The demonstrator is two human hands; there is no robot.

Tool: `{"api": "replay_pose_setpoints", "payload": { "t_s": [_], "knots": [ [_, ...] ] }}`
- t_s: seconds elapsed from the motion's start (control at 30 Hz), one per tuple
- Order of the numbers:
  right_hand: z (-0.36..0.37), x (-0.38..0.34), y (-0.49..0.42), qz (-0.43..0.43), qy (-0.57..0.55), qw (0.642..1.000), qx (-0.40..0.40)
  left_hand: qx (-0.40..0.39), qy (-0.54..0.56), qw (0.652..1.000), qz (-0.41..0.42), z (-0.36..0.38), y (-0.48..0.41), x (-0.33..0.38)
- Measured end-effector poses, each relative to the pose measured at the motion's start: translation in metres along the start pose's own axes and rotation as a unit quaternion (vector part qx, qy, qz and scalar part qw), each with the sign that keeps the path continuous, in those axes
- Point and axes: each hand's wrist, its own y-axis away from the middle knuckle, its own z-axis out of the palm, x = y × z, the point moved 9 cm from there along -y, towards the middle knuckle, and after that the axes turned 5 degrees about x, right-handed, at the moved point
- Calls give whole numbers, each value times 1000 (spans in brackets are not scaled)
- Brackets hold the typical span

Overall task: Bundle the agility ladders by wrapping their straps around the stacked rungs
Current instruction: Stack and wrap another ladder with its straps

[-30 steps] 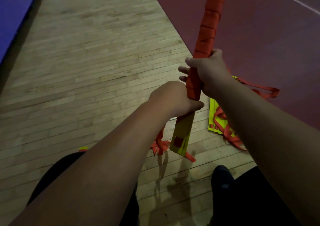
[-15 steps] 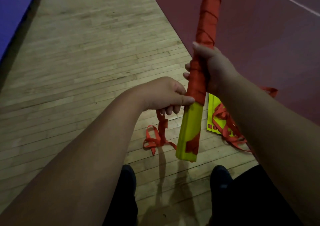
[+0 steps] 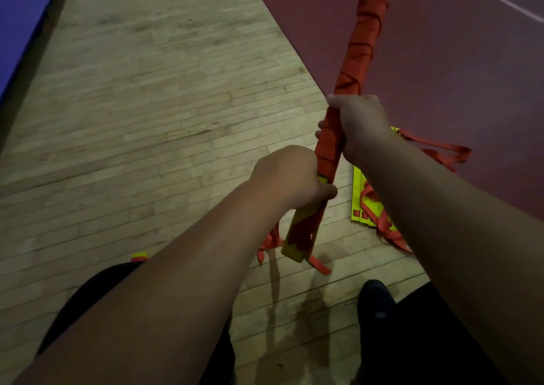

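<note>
A long stack of yellow rungs [image 3: 297, 240], wound most of its length in orange strap [image 3: 360, 51], stands tilted in front of me, its lower end above the wood floor. My right hand [image 3: 360, 125] grips the wrapped part near the middle. My left hand [image 3: 290, 175] is curled round the stack just below it, where the wrapping ends; the strap under its fingers is hidden. Loose orange strap [image 3: 269, 243] dangles below my left hand. A second yellow ladder stack [image 3: 357, 196] lies on the floor to the right, tangled in its own orange straps [image 3: 441, 152].
The wooden floor [image 3: 147, 119] stretches left and ahead. A dark red mat [image 3: 441, 60] with a white line covers the right side, and a blue mat [image 3: 17, 16] edges the far left. My dark shoe [image 3: 375, 299] stands below the bundle. A small yellow-orange piece [image 3: 139, 256] lies near my left leg.
My left hand moved from beside the stack back onto it, closing round it below my right hand. The bundle dropped, so its top end now shows. The dangling strap is shorter.
</note>
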Motion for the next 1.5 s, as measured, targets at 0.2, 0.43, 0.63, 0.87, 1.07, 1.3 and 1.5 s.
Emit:
{"api": "replay_pose_setpoints", "payload": {
  "t_s": [0.2, 0.43, 0.63, 0.87, 1.07, 1.3, 1.5],
  "knots": [
    [29, -15, 32, 119, -255, 932, -229, -163, 411, 895, 64, -17, 11, -10],
    [46, -25, 54, 133, -266, 894, -336, -199, 433, 872, 112, -22, 18, -1],
    [17, -8, 16, 32, -99, 988, -118, -132, 283, 949, 49, -12, 4, -23],
    [16, -4, 8, -26, 7, 998, -65, -45, 63, 997, 12, -2, 1, -10],
    [34, -19, 33, 78, -206, 945, -240, -120, 343, 931, 36, -17, 8, -15],
    [43, -41, 47, 112, -311, 889, -317, -144, 501, 850, 74, -26, 14, -1],
    [29, 2, 19, 124, -114, 972, -163, -90, 200, 975, 16, -14, -2, -26]
  ]
}}
